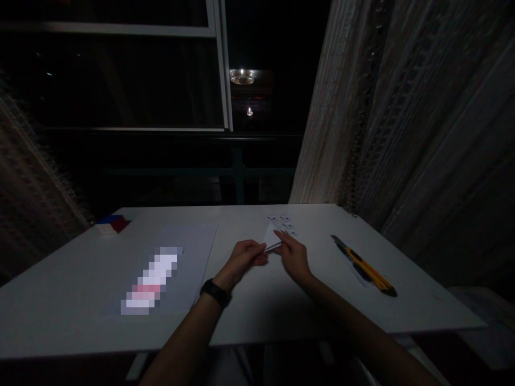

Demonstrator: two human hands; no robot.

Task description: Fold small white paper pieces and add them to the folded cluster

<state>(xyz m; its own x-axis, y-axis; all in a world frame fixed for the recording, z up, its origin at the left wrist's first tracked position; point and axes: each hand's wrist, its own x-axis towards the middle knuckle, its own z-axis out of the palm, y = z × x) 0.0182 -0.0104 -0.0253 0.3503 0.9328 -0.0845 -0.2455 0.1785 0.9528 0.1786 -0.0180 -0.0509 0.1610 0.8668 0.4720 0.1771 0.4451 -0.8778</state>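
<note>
The left hand (247, 254) and right hand (294, 256) are both pinched on a small white paper piece (271, 236). Just past it, at one o'clock, lie small whitish scraps (285, 218); a yellow-and-black box cutter (365, 268) rests at three, a blue-white-red cube (108, 225) between nine and ten.

The single view looks out from the person's head, facing forward and down over the near edge of the white table (257, 305) toward the dark window (221, 69) beyond. It takes in nearly the whole tabletop, with the left hand (246, 254) and right hand (295, 258) below the middle.
</note>
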